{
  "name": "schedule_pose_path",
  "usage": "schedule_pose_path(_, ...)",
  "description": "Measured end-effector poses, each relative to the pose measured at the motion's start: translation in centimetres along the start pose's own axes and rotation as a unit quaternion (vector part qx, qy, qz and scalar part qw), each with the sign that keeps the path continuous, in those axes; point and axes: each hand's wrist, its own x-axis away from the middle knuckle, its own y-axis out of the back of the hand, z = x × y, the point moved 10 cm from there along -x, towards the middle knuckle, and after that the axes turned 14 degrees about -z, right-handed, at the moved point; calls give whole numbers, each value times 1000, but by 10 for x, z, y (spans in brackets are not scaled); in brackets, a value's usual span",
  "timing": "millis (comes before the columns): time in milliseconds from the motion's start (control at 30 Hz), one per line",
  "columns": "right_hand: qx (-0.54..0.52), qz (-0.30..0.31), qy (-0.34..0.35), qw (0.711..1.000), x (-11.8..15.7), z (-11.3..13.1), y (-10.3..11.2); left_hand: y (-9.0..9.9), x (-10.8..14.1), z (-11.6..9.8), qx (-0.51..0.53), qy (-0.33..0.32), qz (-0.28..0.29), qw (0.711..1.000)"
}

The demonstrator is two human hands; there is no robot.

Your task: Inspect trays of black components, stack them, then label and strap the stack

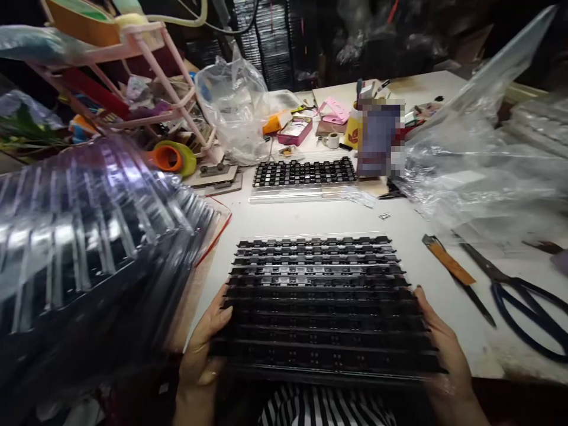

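Note:
Between my two hands is a clear plastic tray (pixel 317 307) filled with rows of black plastic strips. My left hand (pixel 206 334) grips its left edge, the thumb lying over the side. Around the right edge curls my right hand (pixel 444 343), with its fingers partly hidden under the tray. The tray is over the near edge of the white table (pixel 310 218), tilted toward me. Farther back on the table lies another clear tray with a grid of black pieces (pixel 306 171). A tiny loose piece (pixel 384 216) rests between the two.
Stacked ribbed plastic trays (pixel 84 236) rise on the left. Scissors (pixel 523 296) and a cutter with an orange-brown wrapped handle (pixel 459 275) lie at right. Clear plastic bags (pixel 492 160) bulge behind them. A pink rack (pixel 164 77) holds tape rolls and clutter.

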Motion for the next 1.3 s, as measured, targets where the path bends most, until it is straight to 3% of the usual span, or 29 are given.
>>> schedule_pose_path(200, -51, 32, -50, 997, 1, -8, -9, 19, -10, -2, -8, 17, -52, 998)
schedule_pose_path(467, -97, 19, 22, 995, 1, 8, -7, 45, -12, 2, 5, 39, -39, 998)
schedule_pose_path(633, -58, 17, -5, 998, 1, 2, -7, 78, -11, -2, -134, -15, -147, 980)
schedule_pose_path(933, -48, 20, -49, 997, 2, -3, -7, 70, -43, -29, -358, -148, -163, 908)
schedule_pose_path(1133, -50, 30, -62, 996, 0, -5, -7, 69, -37, -25, -363, -157, -154, 906)
schedule_pose_path(1300, -73, 18, -53, 996, -1, -5, -3, 64, -42, -31, -391, -193, -149, 888)
